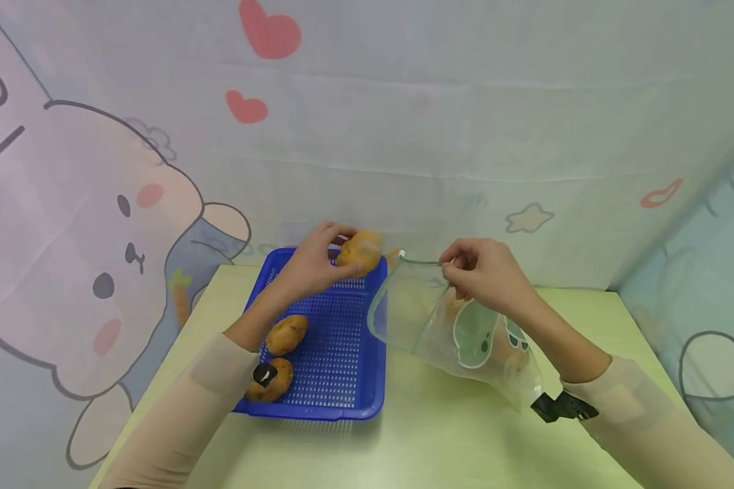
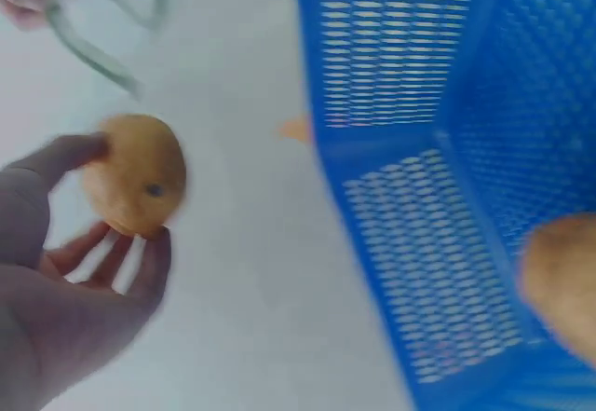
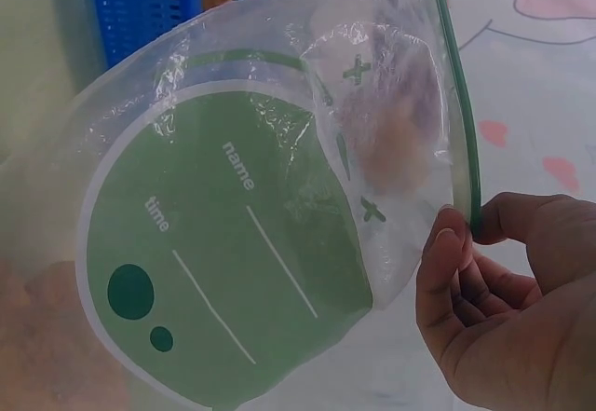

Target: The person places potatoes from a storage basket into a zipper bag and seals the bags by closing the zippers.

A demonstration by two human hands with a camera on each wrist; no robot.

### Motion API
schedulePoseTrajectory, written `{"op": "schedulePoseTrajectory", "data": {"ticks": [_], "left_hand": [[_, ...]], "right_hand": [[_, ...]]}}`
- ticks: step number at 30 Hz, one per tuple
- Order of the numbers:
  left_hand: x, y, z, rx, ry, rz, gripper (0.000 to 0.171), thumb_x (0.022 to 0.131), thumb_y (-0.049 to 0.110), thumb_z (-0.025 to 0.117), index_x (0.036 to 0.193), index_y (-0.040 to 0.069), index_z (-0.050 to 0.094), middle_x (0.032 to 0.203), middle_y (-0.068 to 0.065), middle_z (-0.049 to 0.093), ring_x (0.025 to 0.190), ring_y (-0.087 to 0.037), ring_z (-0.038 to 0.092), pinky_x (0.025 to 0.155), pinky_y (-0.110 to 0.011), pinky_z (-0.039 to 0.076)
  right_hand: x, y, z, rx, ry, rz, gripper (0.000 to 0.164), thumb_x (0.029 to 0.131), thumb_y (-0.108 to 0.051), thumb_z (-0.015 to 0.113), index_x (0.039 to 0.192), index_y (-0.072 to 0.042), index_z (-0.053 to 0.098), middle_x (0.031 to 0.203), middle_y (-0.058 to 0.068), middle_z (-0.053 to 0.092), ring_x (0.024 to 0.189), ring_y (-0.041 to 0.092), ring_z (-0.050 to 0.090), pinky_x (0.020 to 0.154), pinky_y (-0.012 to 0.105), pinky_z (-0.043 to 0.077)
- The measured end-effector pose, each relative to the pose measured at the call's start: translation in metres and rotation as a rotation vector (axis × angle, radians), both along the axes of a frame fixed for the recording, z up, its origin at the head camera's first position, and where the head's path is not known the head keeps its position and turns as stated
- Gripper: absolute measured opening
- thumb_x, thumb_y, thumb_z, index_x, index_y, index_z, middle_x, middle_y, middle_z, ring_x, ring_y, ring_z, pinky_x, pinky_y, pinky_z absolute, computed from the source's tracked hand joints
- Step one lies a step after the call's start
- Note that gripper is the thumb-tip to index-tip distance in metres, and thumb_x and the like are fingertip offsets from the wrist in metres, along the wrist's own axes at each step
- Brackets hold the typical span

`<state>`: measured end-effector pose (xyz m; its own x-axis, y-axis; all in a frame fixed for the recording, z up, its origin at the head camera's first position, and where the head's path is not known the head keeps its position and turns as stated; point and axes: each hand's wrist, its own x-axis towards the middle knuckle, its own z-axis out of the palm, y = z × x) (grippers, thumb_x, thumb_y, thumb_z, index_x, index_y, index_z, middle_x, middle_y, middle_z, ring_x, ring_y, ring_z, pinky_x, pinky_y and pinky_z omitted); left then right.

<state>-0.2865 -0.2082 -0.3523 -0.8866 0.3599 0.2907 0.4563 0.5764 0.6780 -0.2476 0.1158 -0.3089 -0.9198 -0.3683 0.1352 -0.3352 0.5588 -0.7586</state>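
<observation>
Left hand (image 1: 312, 266) grips potato (image 1: 361, 255) near blue basket's (image 1: 376, 370) far-right corner; right hand (image 1: 488, 273) pinches bag (image 1: 474, 333), right of basket. Bagging, apparently; next wants bag held wide.

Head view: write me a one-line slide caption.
Left hand gripping a potato, right hand pinching a see-through bag, two more potatoes in a blue basket.

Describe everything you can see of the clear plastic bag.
The bag looks thin, with a green-edged mouth, a white tab at one corner and a green print reading "name" and "time". Brownish contents show through. In the head view it sits right of the blue basket, mouth open towards it; the right hand pinches its top edge.
</observation>
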Motion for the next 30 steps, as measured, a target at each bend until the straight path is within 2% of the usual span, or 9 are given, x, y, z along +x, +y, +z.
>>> {"op": "schedulePoseTrajectory", "data": {"ticks": [3,6,10,14,21,25,30], "left_hand": [[0.015,0.015,0.015,0.075,0.089,-0.124,0.059,0.093,0.017,0.085,0.145,0.005,0.059,0.139,-0.011,0.055,0.127,-0.027,0.057,0.104,-0.037,0.055],[0.030,0.027,0.021,0.081,0.138,-0.200,0.059,0.092,0.015,0.086,0.144,0.005,0.060,0.138,-0.009,0.056,0.125,-0.024,0.058,0.102,-0.034,0.056],[0.044,0.038,0.019,0.044,0.135,-0.264,0.059,0.091,0.016,0.087,0.143,0.007,0.062,0.137,-0.005,0.058,0.123,-0.020,0.059,0.100,-0.031,0.056],[0.050,0.046,0.011,0.023,0.099,-0.314,0.059,0.090,0.015,0.088,0.142,0.008,0.063,0.135,-0.004,0.058,0.120,-0.019,0.059,0.096,-0.029,0.058],[0.055,0.056,0.001,-0.033,0.079,-0.328,0.057,0.089,0.014,0.088,0.140,0.007,0.063,0.133,-0.003,0.058,0.121,-0.017,0.058,0.100,-0.025,0.055],[0.057,0.058,-0.002,-0.028,0.061,-0.330,0.056,0.089,0.011,0.087,0.139,0.006,0.062,0.133,-0.004,0.058,0.122,-0.018,0.058,0.099,-0.023,0.055],[0.056,0.055,-0.004,-0.066,0.081,-0.299,0.058,0.092,0.021,0.086,0.143,0.006,0.061,0.136,-0.007,0.058,0.124,-0.023,0.060,0.102,-0.034,0.055]], "right_hand": [[0.000,0.001,0.001,0.000,0.003,-0.006,0.016,0.098,-0.008,0.063,0.107,-0.002,0.074,0.076,0.008,0.069,0.061,0.025,0.067,0.058,0.037,0.060],[0.000,0.002,0.001,0.001,0.005,-0.008,0.015,0.098,-0.008,0.063,0.107,-0.002,0.074,0.076,0.008,0.069,0.060,0.025,0.067,0.058,0.036,0.060],[-0.001,0.002,0.000,0.004,0.006,-0.012,0.015,0.098,-0.008,0.063,0.107,-0.002,0.074,0.077,0.011,0.070,0.060,0.025,0.067,0.057,0.035,0.060],[-0.002,0.002,0.000,0.002,0.006,-0.014,0.016,0.098,-0.008,0.064,0.107,-0.001,0.074,0.079,0.013,0.070,0.060,0.025,0.067,0.057,0.035,0.060],[-0.001,0.001,-0.001,-0.003,0.009,-0.008,0.016,0.098,-0.007,0.063,0.107,0.001,0.074,0.079,0.014,0.071,0.060,0.025,0.067,0.057,0.036,0.060],[0.001,0.000,0.000,-0.005,0.010,-0.007,0.017,0.098,-0.008,0.063,0.108,0.001,0.074,0.079,0.014,0.071,0.060,0.026,0.067,0.057,0.037,0.060],[0.001,0.001,0.000,-0.006,0.015,-0.013,0.016,0.099,-0.008,0.063,0.108,0.000,0.074,0.079,0.013,0.071,0.060,0.026,0.067,0.057,0.036,0.059]]}}
